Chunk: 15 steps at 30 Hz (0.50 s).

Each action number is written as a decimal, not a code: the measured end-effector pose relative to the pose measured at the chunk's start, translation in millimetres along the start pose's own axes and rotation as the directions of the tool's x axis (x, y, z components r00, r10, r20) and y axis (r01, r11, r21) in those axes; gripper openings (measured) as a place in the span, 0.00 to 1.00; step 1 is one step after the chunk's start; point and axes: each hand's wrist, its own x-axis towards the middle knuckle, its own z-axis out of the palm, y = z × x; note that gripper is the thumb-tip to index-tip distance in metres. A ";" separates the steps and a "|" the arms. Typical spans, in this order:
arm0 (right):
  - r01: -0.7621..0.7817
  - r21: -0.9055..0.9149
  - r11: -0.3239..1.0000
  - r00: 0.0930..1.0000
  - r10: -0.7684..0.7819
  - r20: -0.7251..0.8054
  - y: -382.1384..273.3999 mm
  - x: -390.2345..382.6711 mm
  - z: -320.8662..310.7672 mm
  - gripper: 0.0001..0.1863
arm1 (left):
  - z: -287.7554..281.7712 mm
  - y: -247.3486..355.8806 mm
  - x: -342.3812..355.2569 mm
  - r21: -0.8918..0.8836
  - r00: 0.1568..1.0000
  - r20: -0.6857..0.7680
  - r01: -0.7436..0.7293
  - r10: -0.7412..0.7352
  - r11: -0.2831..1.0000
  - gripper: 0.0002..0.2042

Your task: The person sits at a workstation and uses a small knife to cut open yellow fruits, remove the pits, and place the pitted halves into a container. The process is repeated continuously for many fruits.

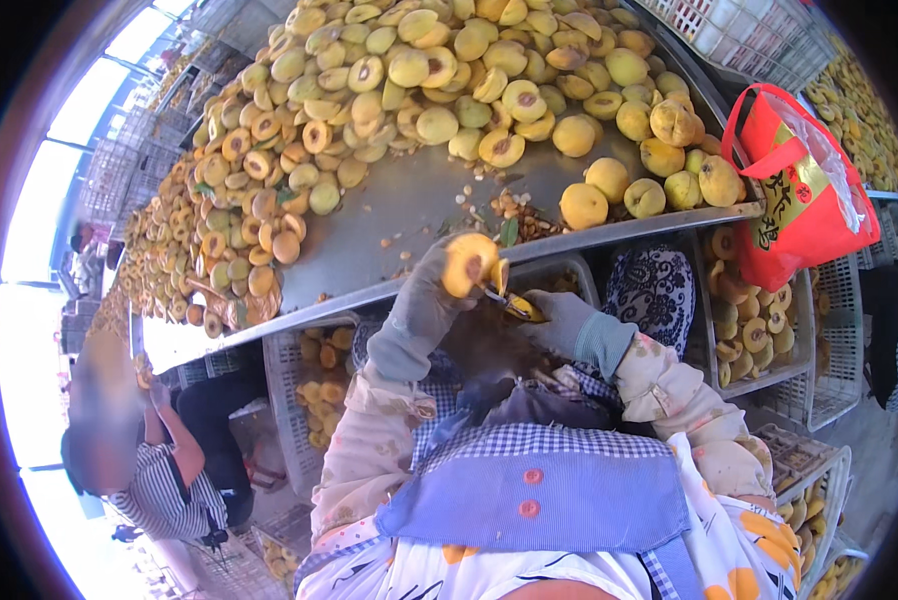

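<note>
My gloved left hand point(419, 295) holds up a cut yellow peach point(467, 264), its fingers wrapped round the back of the fruit. A smaller slice stands out at the peach's right side. In my gloved right hand point(561, 322) is a small hand tool point(519, 306) with a yellow and dark handle. Its metal tip reaches toward the peach's lower right edge; whether it touches cannot be made out. Both hands are above my lap, just on my side of the metal table point(369, 215).
Peaches, whole and halved point(409, 70), are heaped on the table, with pits and scraps point(514, 208) near its edge. A red bag point(804, 185) stands at the right corner. Plastic crates of peaches point(291, 385) flank my legs. A co-worker in a striped top point(164, 490) sits at left.
</note>
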 end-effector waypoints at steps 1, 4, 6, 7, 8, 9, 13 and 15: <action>-0.012 -0.185 0.983 0.999 0.004 -0.044 -7.0 -6.0 -0.6 0.27 | -6.2 1.9 -6.5 -0.160 0.995 0.085 0.074 -0.061 0.984 0.19; 0.028 -0.276 0.961 0.992 -0.060 -0.108 -26.6 -22.0 6.3 0.21 | -1.0 -16.4 -18.7 -0.344 0.987 -0.130 -0.136 0.096 0.929 0.25; 0.009 -0.371 0.928 0.980 -0.083 -0.183 -45.3 -24.1 10.5 0.19 | 8.4 -26.6 -18.3 -0.336 0.926 -0.340 -0.281 0.162 0.899 0.27; -0.004 -0.415 0.910 0.970 -0.098 -0.223 -52.5 -23.3 12.5 0.18 | 14.9 -29.9 -21.1 -0.303 0.931 -0.313 -0.283 0.186 0.910 0.26; -0.013 -0.452 0.892 0.959 -0.117 -0.259 -56.2 -23.5 15.0 0.18 | 23.1 -32.7 -25.2 -0.270 0.936 -0.284 -0.287 0.209 0.919 0.24; -0.035 -0.466 0.884 0.963 -0.095 -0.254 -60.1 -24.9 16.6 0.18 | 32.1 -33.3 -29.5 -0.235 0.938 -0.259 -0.294 0.232 0.927 0.23; -0.114 -0.519 0.847 0.973 -0.010 -0.230 -62.9 -29.1 21.6 0.18 | 44.9 -33.4 -34.4 -0.102 0.895 -0.287 -0.383 0.342 0.918 0.22; -0.133 -0.517 0.845 0.975 0.018 -0.222 -64.1 -29.5 25.5 0.18 | 49.6 -34.6 -38.0 0.010 0.841 -0.377 -0.414 0.387 0.910 0.22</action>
